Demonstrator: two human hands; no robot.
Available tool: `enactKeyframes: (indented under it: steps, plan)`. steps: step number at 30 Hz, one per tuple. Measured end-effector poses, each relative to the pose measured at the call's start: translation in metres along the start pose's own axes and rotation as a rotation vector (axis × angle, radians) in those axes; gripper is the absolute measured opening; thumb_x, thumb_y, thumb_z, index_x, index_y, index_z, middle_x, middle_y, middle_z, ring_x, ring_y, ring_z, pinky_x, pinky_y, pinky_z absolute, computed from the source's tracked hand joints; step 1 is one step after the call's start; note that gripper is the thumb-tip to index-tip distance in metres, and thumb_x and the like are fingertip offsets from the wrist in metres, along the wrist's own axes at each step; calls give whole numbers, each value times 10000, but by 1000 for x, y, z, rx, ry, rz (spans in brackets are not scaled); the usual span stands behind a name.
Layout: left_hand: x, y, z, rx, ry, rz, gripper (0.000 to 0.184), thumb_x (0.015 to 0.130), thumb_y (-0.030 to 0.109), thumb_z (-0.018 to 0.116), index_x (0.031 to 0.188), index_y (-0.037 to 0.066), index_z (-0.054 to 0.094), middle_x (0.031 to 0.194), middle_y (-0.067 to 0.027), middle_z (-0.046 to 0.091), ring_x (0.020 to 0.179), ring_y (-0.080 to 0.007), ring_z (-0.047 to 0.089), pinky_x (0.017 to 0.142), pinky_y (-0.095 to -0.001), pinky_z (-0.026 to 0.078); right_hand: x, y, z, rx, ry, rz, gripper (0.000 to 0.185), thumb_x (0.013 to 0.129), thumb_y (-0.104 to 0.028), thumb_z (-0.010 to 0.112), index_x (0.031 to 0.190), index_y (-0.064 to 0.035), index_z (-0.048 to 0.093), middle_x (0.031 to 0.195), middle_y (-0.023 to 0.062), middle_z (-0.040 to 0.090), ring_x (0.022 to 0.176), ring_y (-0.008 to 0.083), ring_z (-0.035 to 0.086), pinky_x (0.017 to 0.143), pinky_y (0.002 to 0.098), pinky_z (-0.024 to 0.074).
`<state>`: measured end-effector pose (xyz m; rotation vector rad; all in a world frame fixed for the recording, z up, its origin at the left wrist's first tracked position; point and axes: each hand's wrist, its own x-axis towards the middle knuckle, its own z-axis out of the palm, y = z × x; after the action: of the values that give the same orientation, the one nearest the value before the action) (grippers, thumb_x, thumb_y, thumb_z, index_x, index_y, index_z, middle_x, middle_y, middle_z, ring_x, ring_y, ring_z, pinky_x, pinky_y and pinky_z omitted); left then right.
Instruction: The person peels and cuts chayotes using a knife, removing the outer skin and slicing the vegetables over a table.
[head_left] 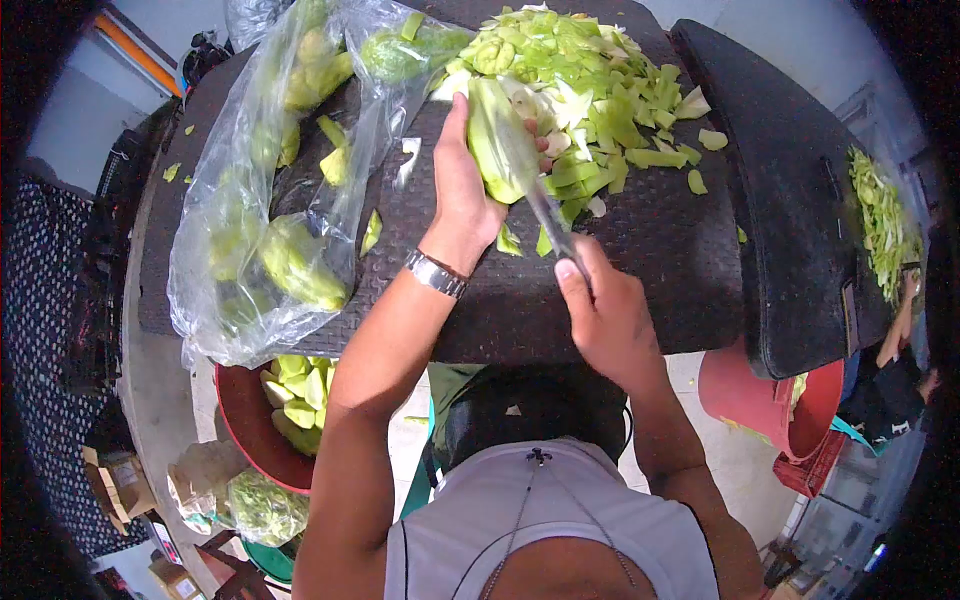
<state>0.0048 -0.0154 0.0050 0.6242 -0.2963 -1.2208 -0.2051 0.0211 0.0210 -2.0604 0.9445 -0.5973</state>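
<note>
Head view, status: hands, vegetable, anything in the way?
Left hand grips green vegetable. Right hand holds knife, blurred across it, contact unclear. Green pieces crowd its right side; plastic bag lies left.

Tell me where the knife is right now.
In the head view, the knife is above centre, slightly right, gripped in the right hand and reaching to the green vegetable in the left hand.
</note>
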Motion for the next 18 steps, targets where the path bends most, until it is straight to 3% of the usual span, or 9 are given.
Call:
enactKeyframes:
  steps: [1,2,8,14,18]
  plan:
    - [-1,-1,-1,-38,-21,19,568,1056,562,386,1270,65,560,1099,-175,668,968,-350,675,869,-502,558,-4,-2,3,-52,27,-100,306,1063,-235,489,1252,-5,558,832,262,683,798,489,678,704,529,534]
    - [-1,-2,-3,-75,-44,39,564,1056,563,384,1259,66,558,1081,-174,665,961,-349,671,855,-497,554,-8,-6,3,-21,-30,-30,366,1061,-227,493,1347,-3,535,898,273,695,830,493,679,747,543,535]
    - [-4,-4,1,-30,-39,118,582,1052,587,378,1243,64,546,1046,-171,655,924,-337,665,812,-479,544,-14,-8,5,-168,-60,-52,320,1028,-160,533,1312,-15,517,898,289,685,840,486,677,723,562,533]
    - [-5,-7,2,-25,36,200,613,1041,616,399,1209,48,555,1026,-160,658,910,-317,666,785,-450,550,-11,5,14,-288,0,-140,365,989,-114,563,1339,-33,498,817,244,664,756,463,680,676,564,535]
    - [-13,-16,8,2,53,215,590,1040,612,414,1190,59,551,1033,-157,656,907,-309,663,786,-454,556,-9,10,26,-267,56,-139,336,987,-35,564,1315,23,514,836,281,651,780,469,655,657,528,491]
